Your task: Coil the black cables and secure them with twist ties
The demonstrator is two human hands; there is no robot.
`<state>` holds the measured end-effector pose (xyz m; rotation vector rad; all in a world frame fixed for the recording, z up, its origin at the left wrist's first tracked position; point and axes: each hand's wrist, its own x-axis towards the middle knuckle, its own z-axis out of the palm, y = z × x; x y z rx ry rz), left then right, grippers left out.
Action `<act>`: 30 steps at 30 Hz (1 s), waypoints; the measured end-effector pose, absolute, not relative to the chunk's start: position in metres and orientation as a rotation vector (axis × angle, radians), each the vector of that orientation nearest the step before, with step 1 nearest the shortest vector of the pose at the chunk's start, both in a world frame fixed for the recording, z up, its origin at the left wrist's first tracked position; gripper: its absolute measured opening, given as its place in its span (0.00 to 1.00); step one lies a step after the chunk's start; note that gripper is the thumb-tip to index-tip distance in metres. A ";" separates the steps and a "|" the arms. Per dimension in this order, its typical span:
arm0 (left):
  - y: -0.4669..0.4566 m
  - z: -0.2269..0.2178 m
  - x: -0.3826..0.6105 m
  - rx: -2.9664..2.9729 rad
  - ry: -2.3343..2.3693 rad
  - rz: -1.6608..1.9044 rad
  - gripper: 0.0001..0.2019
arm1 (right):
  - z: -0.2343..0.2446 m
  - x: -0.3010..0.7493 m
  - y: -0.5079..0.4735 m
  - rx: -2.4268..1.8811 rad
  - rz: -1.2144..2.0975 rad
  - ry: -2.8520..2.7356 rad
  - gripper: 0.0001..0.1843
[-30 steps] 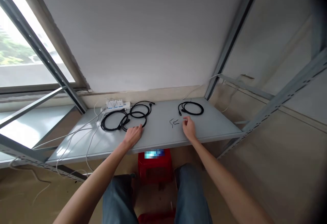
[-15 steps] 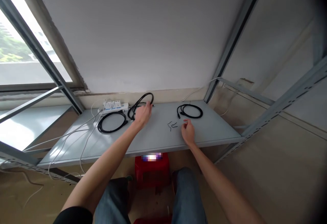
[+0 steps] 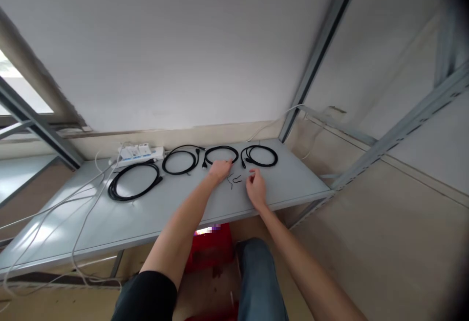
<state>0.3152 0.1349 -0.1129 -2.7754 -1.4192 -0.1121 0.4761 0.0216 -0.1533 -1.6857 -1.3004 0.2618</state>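
My left hand (image 3: 220, 170) is closed on the near edge of a coiled black cable (image 3: 209, 151), which lies on the grey shelf toward the wall. Its fingertips are partly hidden. To the right, my right hand (image 3: 257, 187) hovers at the shelf's front with loosely curled fingers, a gap between thumb and index finger. Nothing shows in it. A few short black twist ties (image 3: 237, 180) lie between the hands. Just beyond my right hand rests another black cable coil (image 3: 269, 164). Two further coils, a middle one (image 3: 172, 172) and a larger one (image 3: 120, 197), lie to the left.
A white power strip (image 3: 156, 153) with plugs stands against the wall, and white cords (image 3: 88, 216) trail from it over the shelf's (image 3: 176, 203) front edge. Metal uprights (image 3: 311, 57) frame the shelf. A red stool (image 3: 212, 252) is below.
My left hand has carried a raised cable coil to the right and lowered it onto the shelf. The view has shifted right. My right hand stays near the twist ties.
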 end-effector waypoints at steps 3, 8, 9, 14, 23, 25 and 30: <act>0.141 -0.121 0.312 -2.793 -1.337 -0.149 0.21 | -0.153 0.475 0.024 -1.724 0.247 -1.301 0.19; 0.130 -0.124 0.290 -2.742 -1.205 -0.436 0.34 | -0.152 0.475 0.024 -1.753 0.230 -1.295 0.20; 0.125 -0.123 0.279 -2.737 -1.181 -0.486 0.33 | -0.151 0.475 0.024 -1.755 0.228 -1.296 0.20; 0.088 -0.121 0.186 -2.610 -1.218 -0.651 0.31 | -0.150 0.477 0.025 -1.793 0.235 -1.319 0.20; 0.019 -0.137 0.026 -2.021 -2.051 -0.557 0.22 | -0.149 0.477 0.027 -1.804 0.228 -1.317 0.21; 0.008 -0.136 0.012 -1.979 -2.025 -0.597 0.22 | -0.149 0.476 0.025 -1.793 0.222 -1.332 0.20; -0.002 -0.131 -0.019 -2.048 -2.105 -0.625 0.25 | -0.150 0.474 0.022 -1.771 0.217 -1.384 0.19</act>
